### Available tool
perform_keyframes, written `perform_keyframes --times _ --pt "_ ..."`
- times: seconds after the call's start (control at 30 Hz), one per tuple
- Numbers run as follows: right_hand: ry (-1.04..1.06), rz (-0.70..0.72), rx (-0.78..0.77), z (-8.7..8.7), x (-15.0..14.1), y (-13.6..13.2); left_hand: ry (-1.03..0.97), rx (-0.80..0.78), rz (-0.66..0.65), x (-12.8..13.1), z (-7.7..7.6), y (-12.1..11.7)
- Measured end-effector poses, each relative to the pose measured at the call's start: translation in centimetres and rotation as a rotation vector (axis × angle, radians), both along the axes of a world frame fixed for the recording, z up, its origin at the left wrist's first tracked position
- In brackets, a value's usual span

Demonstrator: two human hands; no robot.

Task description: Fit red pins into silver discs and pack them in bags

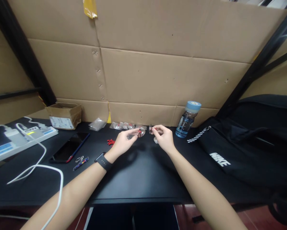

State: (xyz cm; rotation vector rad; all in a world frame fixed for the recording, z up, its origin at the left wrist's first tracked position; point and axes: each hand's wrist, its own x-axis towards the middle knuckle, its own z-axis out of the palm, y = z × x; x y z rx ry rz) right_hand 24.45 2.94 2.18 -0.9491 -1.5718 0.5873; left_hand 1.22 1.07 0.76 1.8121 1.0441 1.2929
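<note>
My left hand (127, 140) is closed, its fingertips and thumb around a small clear round case (142, 132) with something red by it. Facing it, my right hand (164, 138) pinches a small dark disc (150, 129) with red at its edge; its exact kind is too small to tell. Just below those right fingertips is another clear round piece (155, 140). Several clear bagged round pieces (124, 125) lie in a row behind my left hand. Red branching pieces (110, 142) lie on the table beside my left hand, partly hidden by it.
On the black table (138, 179) stand a water bottle (188, 119) and an open cardboard box (64, 115). Plastic bags (97, 124), a phone (71, 147), keys (80, 162) and a power strip (21, 140) with white cables lie left. A black bag (249, 143) fills the right.
</note>
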Motion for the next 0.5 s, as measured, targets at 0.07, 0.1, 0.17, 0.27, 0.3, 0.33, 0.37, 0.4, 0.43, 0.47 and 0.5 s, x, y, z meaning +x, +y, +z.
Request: perform_keyframes --times 0.07,0.1,0.17,0.27,0.3,0.33,0.37,0.4,0.43,0.47,0.5 --pt "0.019 0.017 -0.009 0.0 0.0 0.0 -0.143 -0.120 -0.040 0.2 -0.2 0.3" --pt "0.013 0.031 -0.014 0.0 -0.1 -0.1 -0.204 -0.167 -0.048 0.3 -0.2 0.3" --pt "-0.012 0.064 -0.019 -0.3 -0.3 -0.2 -0.294 -0.224 -0.061 0.6 -0.1 0.2" --pt "-0.045 0.104 -0.009 -0.9 -0.8 -0.4 -0.352 -0.248 -0.126 0.9 0.2 -0.1" --pt "-0.049 0.111 -0.006 -1.1 -1.0 -0.4 -0.356 -0.252 -0.150 1.0 0.3 -0.3" --pt "-0.049 0.116 -0.007 -1.2 -1.1 -0.4 -0.358 -0.257 -0.168 1.0 0.3 -0.4" --pt "-0.049 0.118 -0.011 -1.3 -1.2 -0.3 -0.362 -0.265 -0.180 1.1 0.4 -0.5" --pt "-0.047 0.116 -0.017 -1.4 -1.2 -0.3 -0.368 -0.275 -0.186 1.1 0.4 -0.6" --pt "-0.045 0.113 -0.023 -1.5 -1.1 -0.2 -0.375 -0.287 -0.189 1.1 0.4 -0.6" --pt "-0.041 0.111 -0.030 -1.5 -1.1 -0.1 -0.381 -0.299 -0.192 1.2 0.5 -0.7" --pt "-0.036 0.112 -0.037 -1.5 -1.0 0.0 -0.387 -0.310 -0.197 1.2 0.5 -0.7"
